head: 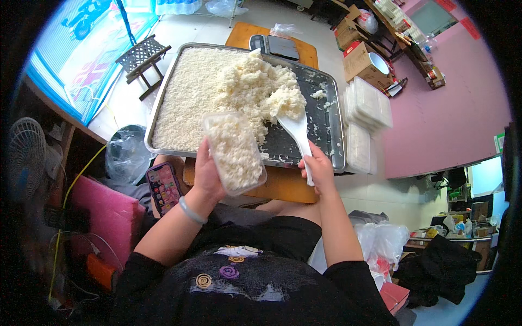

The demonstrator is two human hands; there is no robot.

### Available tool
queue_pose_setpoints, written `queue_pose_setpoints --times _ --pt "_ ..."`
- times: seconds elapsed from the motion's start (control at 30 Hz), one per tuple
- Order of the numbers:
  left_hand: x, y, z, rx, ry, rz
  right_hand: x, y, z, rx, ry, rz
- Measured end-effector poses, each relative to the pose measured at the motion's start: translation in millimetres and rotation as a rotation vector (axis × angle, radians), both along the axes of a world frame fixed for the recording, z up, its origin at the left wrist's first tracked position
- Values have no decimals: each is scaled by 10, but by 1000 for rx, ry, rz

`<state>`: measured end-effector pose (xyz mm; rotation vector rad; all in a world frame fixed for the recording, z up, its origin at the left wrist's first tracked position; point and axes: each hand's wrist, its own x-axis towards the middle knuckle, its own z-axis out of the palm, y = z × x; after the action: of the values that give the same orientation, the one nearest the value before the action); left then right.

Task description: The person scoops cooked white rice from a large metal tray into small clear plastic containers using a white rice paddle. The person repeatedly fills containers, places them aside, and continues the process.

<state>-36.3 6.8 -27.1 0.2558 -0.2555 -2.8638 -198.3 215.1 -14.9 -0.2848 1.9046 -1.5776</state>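
My left hand grips a clear plastic container filled with white cooked rice, tilted over the near edge of a large metal tray. Around the handle of a white rice paddle my right hand is closed. The paddle's blade carries a clump of rice above the tray. A layer of rice covers the tray's left part, with a loose heap in the middle. Scattered grains stick to the dark bottom on the right.
Stacked clear plastic containers stand right of the tray. Behind it, a digital scale rests on a wooden table. A phone lies by my left thigh, near a bin lined with clear plastic. White plastic bags are at my right.
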Motion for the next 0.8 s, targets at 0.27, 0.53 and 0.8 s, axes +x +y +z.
queue_pose_setpoints --times 0.27,0.53,0.8 --pt "-335 2 -7 -24 61 20 953 -104 476 541 1092 144" --pt "-311 -27 63 -99 62 19 883 -12 516 61 566 83" --pt "-269 -86 82 -83 106 5 886 140 785 199 191 243"
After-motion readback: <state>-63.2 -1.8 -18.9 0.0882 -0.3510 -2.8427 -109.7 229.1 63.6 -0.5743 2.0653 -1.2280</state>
